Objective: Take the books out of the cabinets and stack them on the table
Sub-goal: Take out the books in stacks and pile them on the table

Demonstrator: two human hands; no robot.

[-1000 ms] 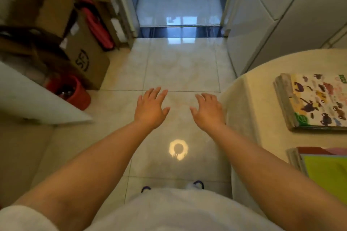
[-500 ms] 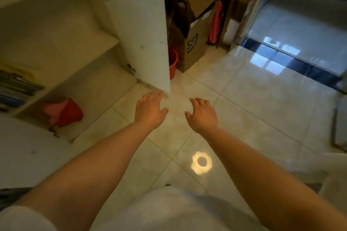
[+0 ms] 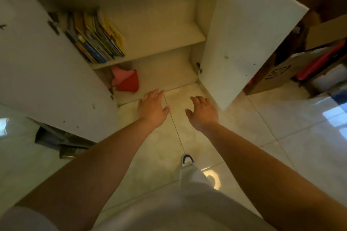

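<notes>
Both hands, the left hand [image 3: 152, 108] and right hand [image 3: 202, 111], hung open and empty before the cabinet [image 3: 165, 15]. Books [image 3: 97, 37] leaned on its middle shelf: thin, probably floppy and slick, best clamped together from both sides.

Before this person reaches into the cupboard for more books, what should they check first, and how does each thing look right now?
1. Both hands free: ok. The left hand and right hand are open and hold nothing.
2. Cabinet doors open: ok. The left door and right door both stand wide.
3. Books within sight: ok. The books lean at the left end of the middle shelf.
4. Path to the books: ok. Nothing stands between the hands and the shelf.
5. Room on the table: cannot tell, the table is out of view.
</notes>
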